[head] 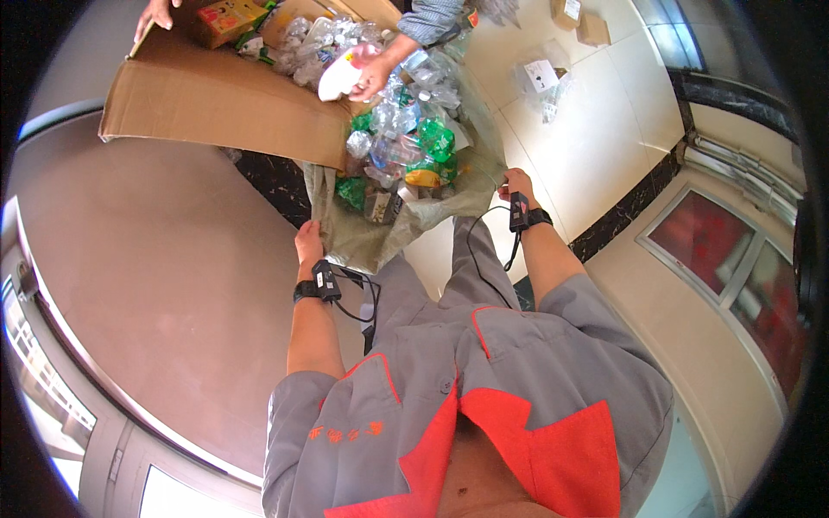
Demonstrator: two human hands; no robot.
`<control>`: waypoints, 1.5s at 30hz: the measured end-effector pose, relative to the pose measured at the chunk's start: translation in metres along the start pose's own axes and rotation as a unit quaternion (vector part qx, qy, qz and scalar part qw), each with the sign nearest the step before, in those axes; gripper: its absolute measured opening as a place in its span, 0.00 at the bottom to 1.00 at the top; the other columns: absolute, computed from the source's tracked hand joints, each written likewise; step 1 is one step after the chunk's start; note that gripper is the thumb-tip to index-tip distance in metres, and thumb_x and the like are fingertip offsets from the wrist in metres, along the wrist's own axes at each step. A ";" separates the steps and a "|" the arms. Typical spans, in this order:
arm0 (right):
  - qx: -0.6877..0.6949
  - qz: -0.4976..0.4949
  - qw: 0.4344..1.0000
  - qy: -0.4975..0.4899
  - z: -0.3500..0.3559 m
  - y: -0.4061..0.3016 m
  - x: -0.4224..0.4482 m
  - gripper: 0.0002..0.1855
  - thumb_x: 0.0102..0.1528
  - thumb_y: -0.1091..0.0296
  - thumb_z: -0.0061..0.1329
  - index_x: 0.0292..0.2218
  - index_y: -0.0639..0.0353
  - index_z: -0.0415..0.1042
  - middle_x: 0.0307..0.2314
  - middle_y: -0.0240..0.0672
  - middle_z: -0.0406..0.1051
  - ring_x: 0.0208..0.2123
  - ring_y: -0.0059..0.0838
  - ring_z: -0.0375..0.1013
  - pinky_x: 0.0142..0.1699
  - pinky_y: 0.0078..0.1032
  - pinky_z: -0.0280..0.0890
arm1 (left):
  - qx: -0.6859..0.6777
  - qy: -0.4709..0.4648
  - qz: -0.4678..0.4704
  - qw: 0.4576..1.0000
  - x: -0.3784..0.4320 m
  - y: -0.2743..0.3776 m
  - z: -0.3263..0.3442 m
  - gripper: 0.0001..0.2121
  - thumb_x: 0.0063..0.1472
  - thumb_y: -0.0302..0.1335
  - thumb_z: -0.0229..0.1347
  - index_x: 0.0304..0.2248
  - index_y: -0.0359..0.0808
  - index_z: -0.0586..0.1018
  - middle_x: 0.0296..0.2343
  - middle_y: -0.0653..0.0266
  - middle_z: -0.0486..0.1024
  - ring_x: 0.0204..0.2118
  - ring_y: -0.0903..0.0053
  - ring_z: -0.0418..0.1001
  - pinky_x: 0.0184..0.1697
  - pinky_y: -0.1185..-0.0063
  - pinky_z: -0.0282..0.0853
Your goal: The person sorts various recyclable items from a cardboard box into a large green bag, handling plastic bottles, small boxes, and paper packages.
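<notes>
Before me a woven plastic sack [369,243] gapes wide, filled with crushed plastic bottles, among them a green bottle [437,138]. My left hand [309,243] grips the sack's rim at the left, and my right hand [517,184] pinches the rim at the right. Over the contents, another person's hand [375,74] holds a white plastic container [340,76]. A large open cardboard box [227,103] meets the sack's far left side, with clear bottles inside it. Fingertips of both my hands are partly hidden by distance and the sack's folds.
Another hand [155,16] rests on the cardboard box's left edge. An orange printed carton [230,22] lies inside that box. On the tiled floor at right are a clear plastic bag [544,78] and small cardboard boxes [592,30]. A wall [162,272] stands close at left.
</notes>
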State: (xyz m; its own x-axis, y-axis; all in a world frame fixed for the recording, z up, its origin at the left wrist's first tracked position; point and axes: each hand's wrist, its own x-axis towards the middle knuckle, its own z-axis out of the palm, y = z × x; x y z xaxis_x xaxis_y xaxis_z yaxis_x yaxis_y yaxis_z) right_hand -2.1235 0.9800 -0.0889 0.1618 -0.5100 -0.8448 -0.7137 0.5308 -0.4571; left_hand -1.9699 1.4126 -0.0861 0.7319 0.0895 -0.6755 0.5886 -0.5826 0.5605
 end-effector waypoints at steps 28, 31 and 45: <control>0.005 0.057 0.996 -0.069 0.001 0.006 -0.001 0.15 0.48 0.67 0.39 0.37 0.65 0.55 0.25 0.44 0.62 0.18 0.36 0.69 0.22 0.27 0.67 | 0.114 -0.092 -0.023 0.989 -0.014 0.005 0.002 0.15 0.52 0.35 0.45 0.33 0.30 0.70 0.25 0.61 0.71 0.25 0.75 0.66 0.29 0.77 0.60; 0.002 0.054 0.994 -0.090 0.003 0.005 -0.005 0.15 0.49 0.67 0.39 0.37 0.64 0.55 0.27 0.43 0.61 0.20 0.35 0.69 0.24 0.27 0.67 | 0.110 -0.088 0.007 0.990 -0.012 -0.003 0.004 0.14 0.52 0.34 0.45 0.32 0.31 0.71 0.24 0.61 0.70 0.24 0.76 0.66 0.27 0.77 0.60; -0.001 0.049 0.994 -0.094 0.005 0.010 -0.008 0.12 0.50 0.67 0.36 0.35 0.63 0.56 0.26 0.42 0.63 0.21 0.36 0.69 0.25 0.27 0.67 | 0.106 -0.074 0.007 0.992 -0.029 0.020 0.005 0.13 0.50 0.33 0.46 0.30 0.29 0.71 0.23 0.56 0.71 0.25 0.73 0.68 0.30 0.78 0.61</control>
State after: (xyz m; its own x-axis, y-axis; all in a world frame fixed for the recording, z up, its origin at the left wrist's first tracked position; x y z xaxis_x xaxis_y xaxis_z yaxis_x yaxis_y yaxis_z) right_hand -2.1290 0.9928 -0.0881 0.2150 -0.3208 -0.9224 -0.7335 0.5705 -0.3694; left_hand -1.9814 1.3940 -0.0576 0.6716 -0.0307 -0.7403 0.4816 -0.7411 0.4677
